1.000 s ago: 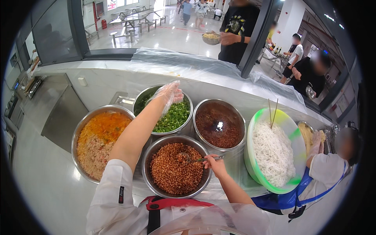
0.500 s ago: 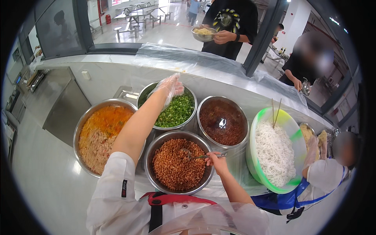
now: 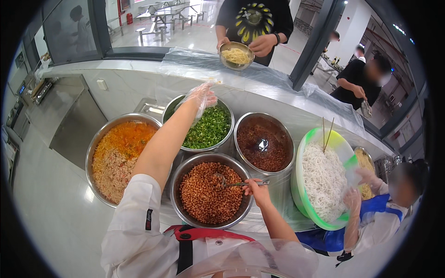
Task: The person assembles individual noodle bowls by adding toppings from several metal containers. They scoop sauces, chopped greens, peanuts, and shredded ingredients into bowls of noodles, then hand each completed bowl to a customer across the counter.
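Note:
A metal bowl [image 3: 174, 194] of brown peanut-like pieces stands before me. My right hand [image 3: 256, 189] is closed round the handle of a metal spoon [image 3: 237, 184], its head lying in the brown pieces. My left hand [image 3: 202, 96], in a loose clear plastic glove, reaches over the far side of a metal bowl [image 3: 165, 113] of chopped green onions. Its fingers look apart with nothing in them. Beyond the counter ledge a person holds out a metal bowl of noodles [image 3: 236, 56], tilted toward me.
To the left stands a metal bowl of orange and pale chopped food [image 3: 123, 157]; to the right, one of dark red sauce [image 3: 264, 143]. Farther right, a green-rimmed tub [image 3: 300, 190] holds white noodles and chopsticks [image 3: 327, 134]. A co-worker's gloved hands [image 3: 354, 197] are beside it.
The person's noodle bowl has come nearer, lower and slightly left, over the ledge. The co-worker at right has moved their hands to the white noodle tub. My hands have hardly moved.

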Available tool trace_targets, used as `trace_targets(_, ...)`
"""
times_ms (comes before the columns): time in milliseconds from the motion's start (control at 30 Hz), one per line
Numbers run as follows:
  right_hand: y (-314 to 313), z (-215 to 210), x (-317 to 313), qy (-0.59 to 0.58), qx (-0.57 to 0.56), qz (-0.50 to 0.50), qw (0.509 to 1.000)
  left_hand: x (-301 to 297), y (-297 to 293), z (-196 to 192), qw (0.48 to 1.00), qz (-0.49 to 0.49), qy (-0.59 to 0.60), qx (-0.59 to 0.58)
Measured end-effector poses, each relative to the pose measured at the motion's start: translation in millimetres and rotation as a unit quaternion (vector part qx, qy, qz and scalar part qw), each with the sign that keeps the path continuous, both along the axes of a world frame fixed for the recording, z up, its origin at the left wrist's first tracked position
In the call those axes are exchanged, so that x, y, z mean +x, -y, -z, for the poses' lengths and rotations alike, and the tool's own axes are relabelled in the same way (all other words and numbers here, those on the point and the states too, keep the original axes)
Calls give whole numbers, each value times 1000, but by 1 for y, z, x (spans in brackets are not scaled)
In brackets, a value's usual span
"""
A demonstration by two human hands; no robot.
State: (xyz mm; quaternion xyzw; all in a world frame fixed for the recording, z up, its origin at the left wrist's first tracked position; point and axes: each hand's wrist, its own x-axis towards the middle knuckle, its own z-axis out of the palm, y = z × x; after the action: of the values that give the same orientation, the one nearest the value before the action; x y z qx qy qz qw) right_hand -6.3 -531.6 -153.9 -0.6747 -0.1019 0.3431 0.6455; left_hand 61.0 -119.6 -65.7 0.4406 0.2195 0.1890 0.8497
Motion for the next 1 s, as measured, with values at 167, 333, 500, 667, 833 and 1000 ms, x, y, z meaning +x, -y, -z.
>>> trace_targets(167, 0, 0, -1, -2, -1, 7, 1000, 11, 2, 5, 999, -37, -8, -15)
trace_targets(333, 5, 4, 4, -5, 0, 5, 1000, 23, 13, -11, 997, -50, 6, -53)
trace_targets(500, 6, 1, 5, -14, -5, 13, 1000, 34, 24, -14, 995, -24, 49, -84)
trace_targets(667, 9, 2, 12, -9, -1, 13, 1000, 47, 34, -10, 992, -36, 81, -88)
trace_targets(833, 10, -7, 23, 29, -12, 7, 999, 17, 41, -6, 995, -17, 81, -53)
trace_targets(1000, 6, -42, 44, 78, -12, 14, 997, -87, 41, -12, 994, 40, 105, -8)
